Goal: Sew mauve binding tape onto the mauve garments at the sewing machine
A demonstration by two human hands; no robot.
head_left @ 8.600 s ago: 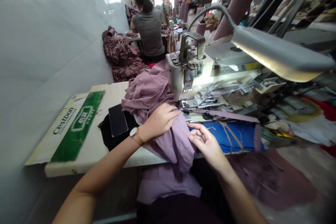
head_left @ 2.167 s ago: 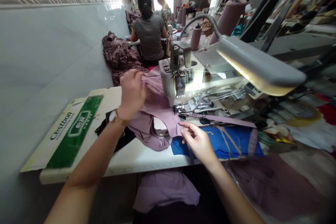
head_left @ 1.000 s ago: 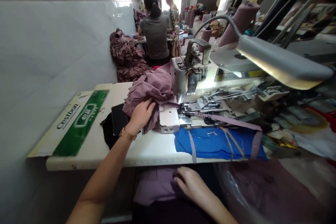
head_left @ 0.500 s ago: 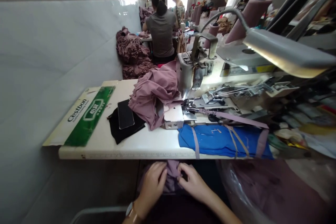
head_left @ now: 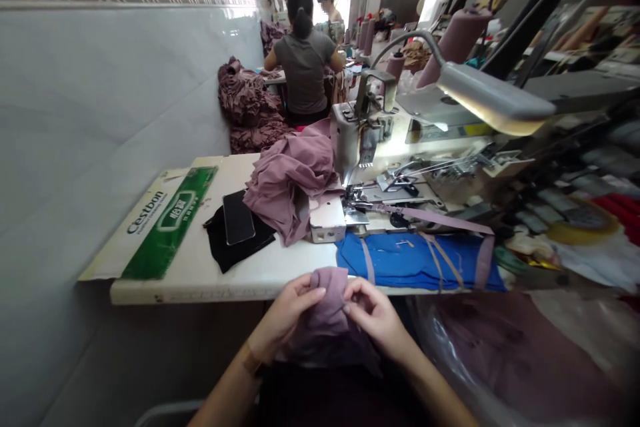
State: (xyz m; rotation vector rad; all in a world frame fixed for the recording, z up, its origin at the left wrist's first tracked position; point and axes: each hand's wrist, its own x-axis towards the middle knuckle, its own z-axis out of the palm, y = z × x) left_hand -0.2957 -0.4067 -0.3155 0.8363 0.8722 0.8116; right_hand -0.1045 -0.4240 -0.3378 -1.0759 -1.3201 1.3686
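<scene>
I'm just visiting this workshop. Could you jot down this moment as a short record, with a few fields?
Place: sewing table beside a tiled wall
Left hand: pinching mauve fabric
Right hand: pinching the same fabric
Machine: sewing machine, ahead of the hands
On table: bunched mauve cloth, blue cloth, phone on black cloth
Nearby: seated co-worker, back turned
</scene>
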